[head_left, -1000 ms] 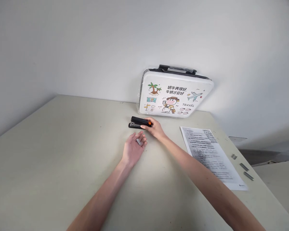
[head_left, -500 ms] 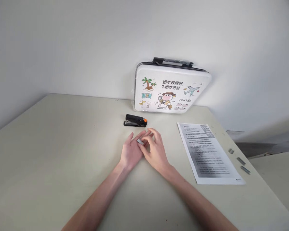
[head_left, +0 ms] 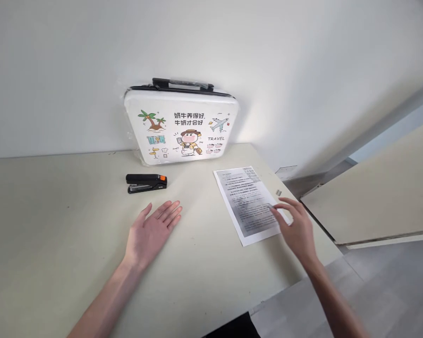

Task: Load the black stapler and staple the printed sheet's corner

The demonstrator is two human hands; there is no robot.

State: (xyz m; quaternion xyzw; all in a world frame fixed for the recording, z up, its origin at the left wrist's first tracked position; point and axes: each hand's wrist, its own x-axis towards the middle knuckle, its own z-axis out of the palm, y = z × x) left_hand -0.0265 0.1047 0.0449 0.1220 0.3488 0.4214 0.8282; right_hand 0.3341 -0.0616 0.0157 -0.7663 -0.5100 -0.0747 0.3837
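Note:
Palm up and fingers outstretched, my left hand (head_left: pixel 150 237) holds nothing on the table, just in front of the black stapler (head_left: pixel 146 183) with its orange button. My right hand (head_left: pixel 298 230) is over the right edge of the printed sheet (head_left: pixel 238 206). Between its thumb and forefinger is a small grey strip of staples (head_left: pixel 269 205), mostly covered by the fingertips. One short staple strip (head_left: pixel 278 192) lies on the table just beyond the right hand. The hand blocks the table area where other strips lay.
A white case (head_left: pixel 186 126) with travel cartoons and a black handle (head_left: pixel 183 84) stands against the wall behind the stapler. The pale table (head_left: pixel 197 272) ends at the right, where a light panel (head_left: pixel 373 188) and grey floor (head_left: pixel 384 291) show.
My right hand has moved away from my left palm to the right, carrying the staple strip over to the sheet. My left hand has stayed palm up. The view has turned right.

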